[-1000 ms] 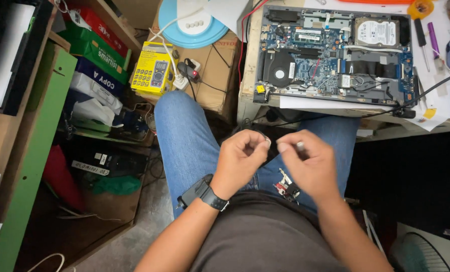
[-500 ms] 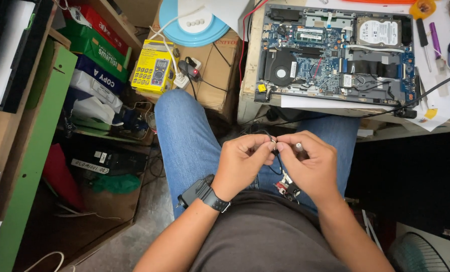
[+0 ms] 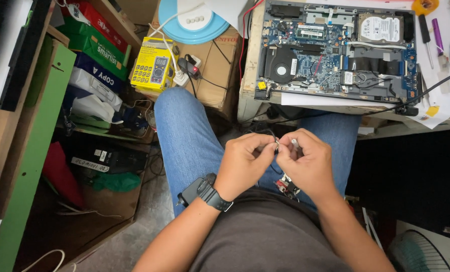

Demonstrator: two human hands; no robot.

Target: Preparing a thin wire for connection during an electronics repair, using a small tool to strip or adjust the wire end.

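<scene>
Seated person, dark grey shirt, blue jeans; both hands meet over the lap, knuckles almost touching. Left hand [image 3: 245, 163], black watch [image 3: 211, 194] on its wrist, fingers curled narrow, thumb and forefinger pinched on a thin dark wire [image 3: 273, 142] that loops up just above the fingertips. Right hand [image 3: 308, 163] likewise curled tight, pinching a small light-coloured piece [image 3: 294, 143] at the wire's end; what that piece is cannot be told, too small. Below the right hand, on the thigh, a small cluster of red, black and metal parts [image 3: 287, 185], partly hidden by the hand. Beyond the knees, a wooden bench edge [image 3: 250, 65] carrying an opened laptop [image 3: 335, 50], underside up: blue circuit board, black fan at left, silver hard drive [image 3: 381, 27] at upper right. Screwdrivers [image 3: 431, 32] lie just right of the laptop. On the floor side to the left, a yellow multimeter box [image 3: 154, 68] leans on a cardboard carton [image 3: 217, 65]; a round pale-blue device [image 3: 192, 20] sits on top. Far left, green shelving [image 3: 38, 126] with stacked boxes.
</scene>
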